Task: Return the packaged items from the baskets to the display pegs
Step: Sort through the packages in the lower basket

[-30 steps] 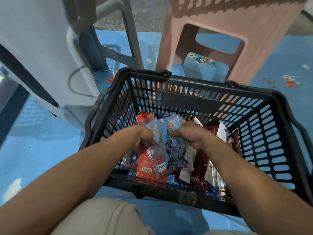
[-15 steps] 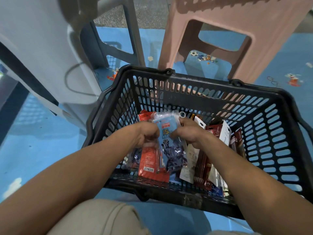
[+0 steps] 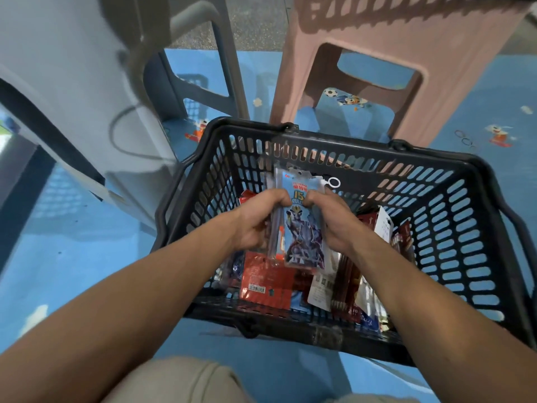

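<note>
Blue packet (image 3: 303, 228), perhaps several stacked, gripped by both hands above basket (image 3: 479, 257).

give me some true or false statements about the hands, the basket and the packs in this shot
1. Both hands hold the blue pack. True: the left hand and the right hand grip its two sides.
2. The basket is white. False: it is black.
3. A red pack lies in the basket below the hands. True.
4. The basket holds only the blue pack. False: several other packs lie inside.
5. A pink stool stands beyond the basket. True.
</note>
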